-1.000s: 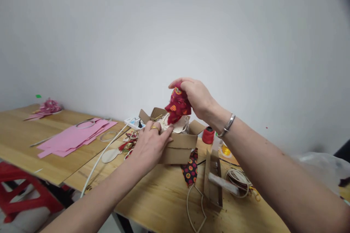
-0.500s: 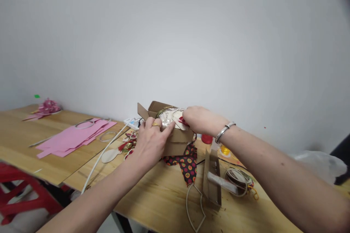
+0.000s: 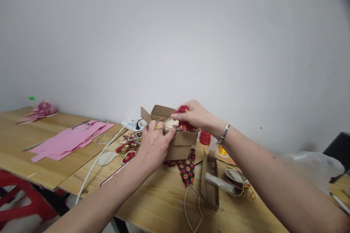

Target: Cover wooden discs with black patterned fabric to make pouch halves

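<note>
Tabletop [image 3: 155, 204]: pale grained wood with small dark marks, a seam left of centre, its back edge along the wall [image 3: 175, 43].
Wall backdrop: plain light grey, smooth.
Right hand [image 3: 197, 115]: grip narrow, holding crumpled red patterned cloth [image 3: 188, 126] at the top of the open cardboard box [image 3: 182, 145].
Left hand [image 3: 155, 142]: over the box's left side; cannot tell whether its grip closes on anything.
Box front: dark patterned fabric [image 3: 188, 172] lying on the wood.
Left stretch: pink sheets [image 3: 65, 142], then a white cable [image 3: 93, 171] nearer the box.
Right stretch: red spool [image 3: 205, 137], narrow open carton [image 3: 210, 194], translucent plastic bag [image 3: 314, 169].
Below the left edge: red stool [image 3: 35, 200].
</note>
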Motion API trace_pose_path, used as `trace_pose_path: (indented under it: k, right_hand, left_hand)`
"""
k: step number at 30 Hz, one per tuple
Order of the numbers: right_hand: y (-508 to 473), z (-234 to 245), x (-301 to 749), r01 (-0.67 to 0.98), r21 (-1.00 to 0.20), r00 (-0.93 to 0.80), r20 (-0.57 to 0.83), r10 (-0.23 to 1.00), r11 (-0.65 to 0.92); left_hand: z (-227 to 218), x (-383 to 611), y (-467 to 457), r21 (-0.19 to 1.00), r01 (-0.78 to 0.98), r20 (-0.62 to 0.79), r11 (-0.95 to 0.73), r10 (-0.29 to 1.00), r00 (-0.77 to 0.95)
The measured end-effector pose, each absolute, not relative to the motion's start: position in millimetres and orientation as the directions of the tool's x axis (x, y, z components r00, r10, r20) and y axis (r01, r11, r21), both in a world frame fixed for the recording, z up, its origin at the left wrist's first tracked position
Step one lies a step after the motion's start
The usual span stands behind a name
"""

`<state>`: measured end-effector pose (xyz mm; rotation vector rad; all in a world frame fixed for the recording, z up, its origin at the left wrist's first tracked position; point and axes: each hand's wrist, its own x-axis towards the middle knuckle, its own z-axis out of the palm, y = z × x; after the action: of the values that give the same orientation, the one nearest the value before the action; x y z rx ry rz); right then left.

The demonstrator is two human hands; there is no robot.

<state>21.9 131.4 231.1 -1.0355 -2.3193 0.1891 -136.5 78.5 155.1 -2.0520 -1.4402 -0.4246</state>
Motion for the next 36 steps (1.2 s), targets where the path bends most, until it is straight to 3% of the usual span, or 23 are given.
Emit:
trace_pose_path:
  k: [2, 4, 6, 10, 15, 19, 22, 24, 29, 36]
  right_hand:
    - [137, 236, 23, 0.38, -0.604, -0.347, 0.609, 0.713, 0.701]
    - [149, 238, 27, 0.182, -0.679, -0.042, 0.718, 0.695, 0.712]
    - [165, 233, 32, 0.289, -0.657, 0.134, 0.748, 0.65, 0.696]
    - [193, 200, 41, 0.572, -0.625, -0.001, 0.646, 0.763, 0.53]
    - [174, 170, 66, 0.679, -0.53, -0.229, 0.504, 0.833, 0.508]
    - [103, 144, 103, 0.766, -0.451, -0.266, 0.426, 0.865, 0.458]
    - [50, 101, 127, 0.871, -0.268, -0.346, 0.262, 0.901, 0.412]
    - [31, 70, 137, 0.913, -0.232, -0.298, 0.183, 0.937, 0.335]
    - [34, 26, 143, 0.946, -0.212, -0.192, 0.248, 0.949, 0.247]
    - [48, 34, 179, 0.974, -0.196, -0.032, 0.392, 0.919, 0.117]
  left_hand:
    - [155, -137, 79, -0.277, 0.932, 0.568, -0.234, 0.743, 0.355]
    - [156, -143, 79, -0.269, 0.938, 0.578, -0.22, 0.742, 0.34]
    - [159, -153, 78, -0.264, 0.942, 0.603, -0.206, 0.727, 0.328]
    - [166, -183, 76, -0.302, 0.938, 0.727, -0.171, 0.595, 0.342]
    - [165, -203, 69, -0.362, 0.916, 0.798, -0.172, 0.451, 0.4]
    - [154, -198, 59, -0.321, 0.927, 0.812, -0.194, 0.447, 0.375]
    - [148, -191, 54, -0.311, 0.918, 0.831, -0.245, 0.399, 0.388]
    - [145, -186, 51, -0.292, 0.913, 0.843, -0.284, 0.374, 0.386]
    - [142, -173, 48, -0.247, 0.912, 0.851, -0.327, 0.376, 0.365]
    - [125, -170, 45, -0.233, 0.907, 0.845, -0.35, 0.388, 0.367]
